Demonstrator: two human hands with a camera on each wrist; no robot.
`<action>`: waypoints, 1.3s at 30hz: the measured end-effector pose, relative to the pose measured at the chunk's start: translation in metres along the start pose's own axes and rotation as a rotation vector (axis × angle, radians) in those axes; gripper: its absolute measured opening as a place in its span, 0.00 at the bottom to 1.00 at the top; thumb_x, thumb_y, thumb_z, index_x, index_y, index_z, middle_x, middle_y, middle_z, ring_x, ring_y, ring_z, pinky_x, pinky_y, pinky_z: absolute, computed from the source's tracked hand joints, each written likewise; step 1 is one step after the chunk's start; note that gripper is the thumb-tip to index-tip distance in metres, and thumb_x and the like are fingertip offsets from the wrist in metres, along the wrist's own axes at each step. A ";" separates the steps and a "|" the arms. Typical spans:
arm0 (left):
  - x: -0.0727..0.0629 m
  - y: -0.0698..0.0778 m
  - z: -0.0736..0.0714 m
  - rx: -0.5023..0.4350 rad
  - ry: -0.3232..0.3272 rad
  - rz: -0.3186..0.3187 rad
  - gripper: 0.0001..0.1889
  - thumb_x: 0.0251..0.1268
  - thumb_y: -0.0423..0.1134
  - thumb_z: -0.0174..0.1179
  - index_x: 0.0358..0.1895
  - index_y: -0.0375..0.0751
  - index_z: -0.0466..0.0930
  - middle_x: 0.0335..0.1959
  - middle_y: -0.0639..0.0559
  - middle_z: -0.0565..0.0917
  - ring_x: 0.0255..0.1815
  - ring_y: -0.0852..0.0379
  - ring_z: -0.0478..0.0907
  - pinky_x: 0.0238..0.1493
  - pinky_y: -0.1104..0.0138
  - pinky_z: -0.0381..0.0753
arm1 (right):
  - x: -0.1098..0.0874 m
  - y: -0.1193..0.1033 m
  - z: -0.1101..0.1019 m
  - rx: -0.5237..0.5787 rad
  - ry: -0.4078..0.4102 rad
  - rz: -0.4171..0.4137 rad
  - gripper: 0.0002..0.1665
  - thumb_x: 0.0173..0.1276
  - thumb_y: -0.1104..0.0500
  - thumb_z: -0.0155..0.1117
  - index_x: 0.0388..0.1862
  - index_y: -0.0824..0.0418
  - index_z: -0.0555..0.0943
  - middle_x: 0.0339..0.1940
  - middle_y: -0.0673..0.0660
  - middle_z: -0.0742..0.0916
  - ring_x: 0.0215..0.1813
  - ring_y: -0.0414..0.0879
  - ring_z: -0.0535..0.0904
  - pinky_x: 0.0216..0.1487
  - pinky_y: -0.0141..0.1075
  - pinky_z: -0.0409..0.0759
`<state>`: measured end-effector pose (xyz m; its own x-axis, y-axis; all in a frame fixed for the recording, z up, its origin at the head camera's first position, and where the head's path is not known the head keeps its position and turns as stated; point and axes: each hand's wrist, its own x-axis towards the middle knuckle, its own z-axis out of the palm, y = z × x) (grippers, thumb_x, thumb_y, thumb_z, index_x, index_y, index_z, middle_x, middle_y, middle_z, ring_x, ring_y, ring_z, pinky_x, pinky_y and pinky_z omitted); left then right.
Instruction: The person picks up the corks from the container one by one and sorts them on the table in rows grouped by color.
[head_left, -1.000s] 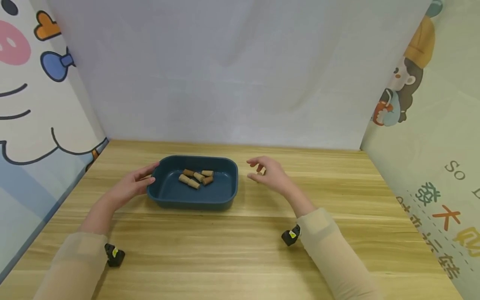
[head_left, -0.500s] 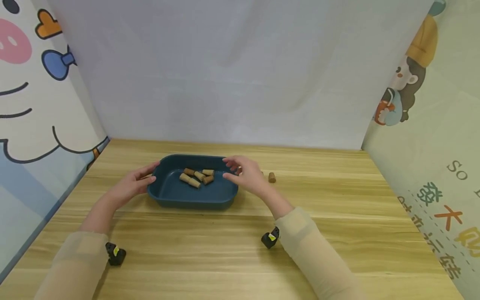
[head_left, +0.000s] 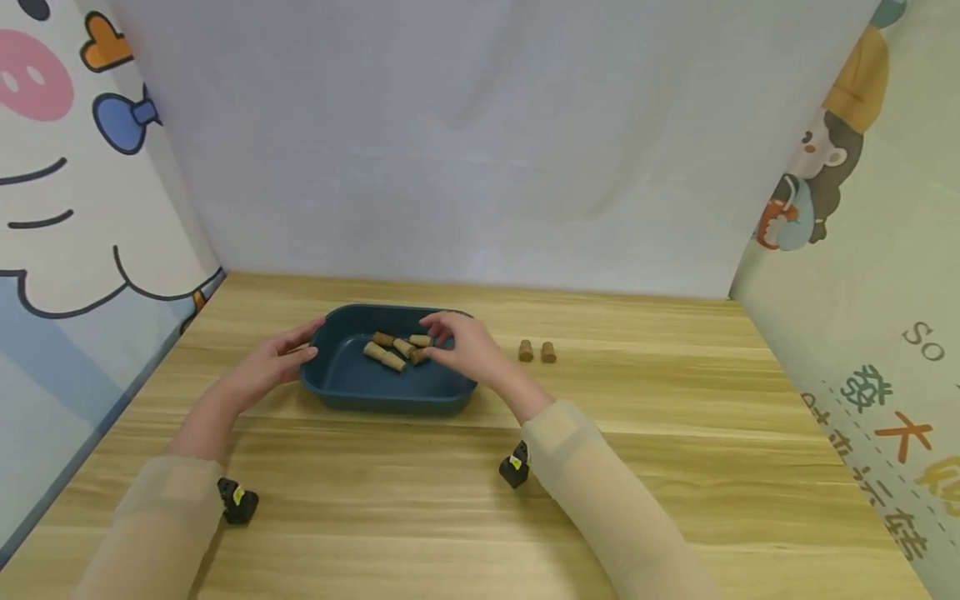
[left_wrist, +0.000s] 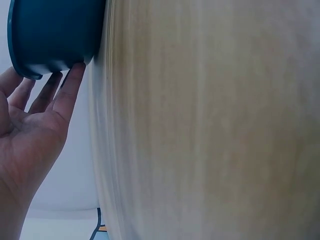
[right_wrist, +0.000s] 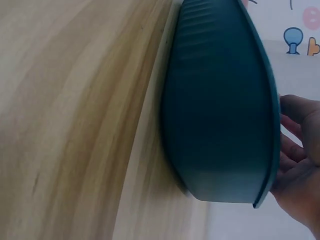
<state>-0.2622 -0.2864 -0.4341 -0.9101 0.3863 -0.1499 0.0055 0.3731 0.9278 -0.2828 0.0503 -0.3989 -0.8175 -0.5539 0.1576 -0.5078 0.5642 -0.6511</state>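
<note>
A dark blue oblong tray (head_left: 390,403) sits on the wooden table, with several cork stoppers (head_left: 402,348) lying inside it. My left hand (head_left: 264,371) rests against the tray's left end. In the left wrist view, its extended fingers (left_wrist: 70,95) touch the tray's outer wall. My right hand (head_left: 467,348) is over the tray's right part, fingers loosely bent and thumb apart from them. The thumb tip overlaps the nearest cork; whether it touches is unclear. In the right wrist view, the tray wall (right_wrist: 220,120) partly hides these fingers. I see nothing held in either hand.
Two more cork stoppers (head_left: 526,351) stand side by side on the table (head_left: 660,367), right of the tray. A pale cloth (head_left: 465,150) hangs behind. Printed cartoon sheets border both sides. A small black camera (head_left: 514,467) sits by the right cuff.
My right hand has moved left, from beside the tray to over the corks inside it. Two corks on the table are now uncovered. The left hand stays at the tray's end.
</note>
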 end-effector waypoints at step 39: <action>0.002 -0.003 -0.001 0.008 0.016 0.014 0.32 0.75 0.47 0.47 0.76 0.56 0.44 0.77 0.45 0.43 0.75 0.39 0.44 0.65 0.43 0.62 | 0.025 -0.002 0.019 -0.504 -0.228 0.125 0.04 0.63 0.51 0.67 0.33 0.48 0.81 0.38 0.47 0.79 0.39 0.41 0.75 0.37 0.36 0.76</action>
<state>-0.2647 -0.2872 -0.4372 -0.9164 0.3783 -0.1311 0.0218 0.3741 0.9271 -0.2975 0.0237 -0.4074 -0.8286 -0.5511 -0.0987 -0.5239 0.8254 -0.2106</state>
